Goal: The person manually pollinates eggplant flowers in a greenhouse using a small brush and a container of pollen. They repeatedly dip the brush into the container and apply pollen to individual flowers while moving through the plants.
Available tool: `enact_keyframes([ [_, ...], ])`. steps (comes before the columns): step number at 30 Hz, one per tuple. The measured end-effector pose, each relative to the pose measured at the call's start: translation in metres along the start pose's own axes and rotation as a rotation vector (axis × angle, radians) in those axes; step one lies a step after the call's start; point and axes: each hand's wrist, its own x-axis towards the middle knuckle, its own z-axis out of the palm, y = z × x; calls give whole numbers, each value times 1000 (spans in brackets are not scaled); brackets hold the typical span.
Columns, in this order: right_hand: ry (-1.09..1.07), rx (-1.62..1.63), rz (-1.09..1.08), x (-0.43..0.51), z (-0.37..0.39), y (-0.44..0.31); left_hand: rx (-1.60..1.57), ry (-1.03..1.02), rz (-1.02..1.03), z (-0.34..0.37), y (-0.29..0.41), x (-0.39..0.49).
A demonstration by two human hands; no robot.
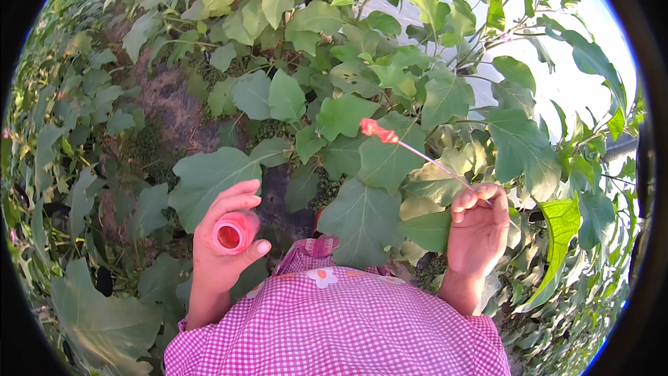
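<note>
In my left hand (211, 261) is a small open bottle (249, 230), its mouth facing up and red liquid showing inside. The bottle's wall looks stained pinkish red. My right hand (477, 245) pinches a thin stick (436, 163) between thumb and fingers. At the stick's far end sits a red, wet-looking wrapped tip (378, 130), held over a broad green leaf (391, 159). The stick points up and left, apart from the bottle. Large lobed leaves, which look like eggplant, lie just beneath both hands.
Leafy plants surround me on all sides. Bare brown soil (167, 99) shows between rows at the left. Dark ground sheeting (287, 203) is partly visible under the leaves. A bright white sheet or wall (563, 83) stands at the right. My pink checked garment (334, 324) fills the bottom.
</note>
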Motion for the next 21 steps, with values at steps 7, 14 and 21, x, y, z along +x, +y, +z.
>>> enact_keyframes([
  [7,19,55,51,52,-2,11,-17,30,-45,0,11,68],
  [14,109,48,-29,67,-4,14,-54,-120,-21,20,8,127],
  [21,282,-12,-170,64,18,19,-11,-352,61,4,2,178],
])
